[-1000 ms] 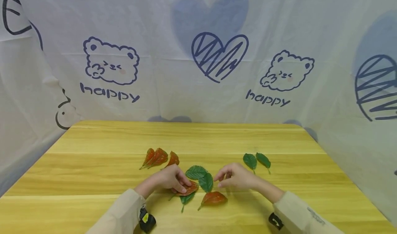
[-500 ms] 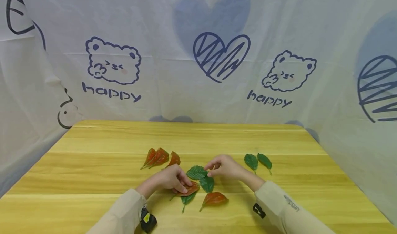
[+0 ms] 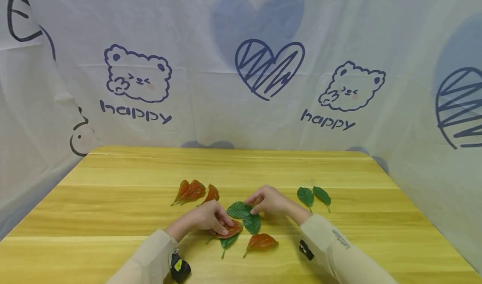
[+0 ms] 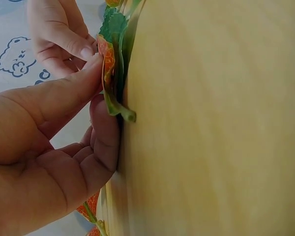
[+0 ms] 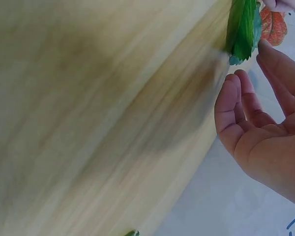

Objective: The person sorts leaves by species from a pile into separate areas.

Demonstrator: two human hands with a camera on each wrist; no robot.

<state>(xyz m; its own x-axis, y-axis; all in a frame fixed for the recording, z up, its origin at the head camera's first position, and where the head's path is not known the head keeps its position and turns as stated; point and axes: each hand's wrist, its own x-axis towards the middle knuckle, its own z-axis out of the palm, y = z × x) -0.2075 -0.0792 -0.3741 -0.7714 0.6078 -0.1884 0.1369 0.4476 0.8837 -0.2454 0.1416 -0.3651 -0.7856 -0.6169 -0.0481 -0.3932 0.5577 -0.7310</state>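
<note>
Right hand nearer green leaf, left hand holding red leaf

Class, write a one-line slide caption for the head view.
Left hand holding a red leaf, right hand beside two green leaves on a wood-grain table.

Head view: even, diffuse light, slightly dim; white fabric backdrop w/ blue line drawings looks greyish, yellow wood-grain tabletop brighter. L wrist cam: tabletop paler, close grain blurry. R wrist cam: broad soft-edged shadow nr bare right-hand fingers, grain smeared, dimmer overall. Can't tell exact light dir.
</note>
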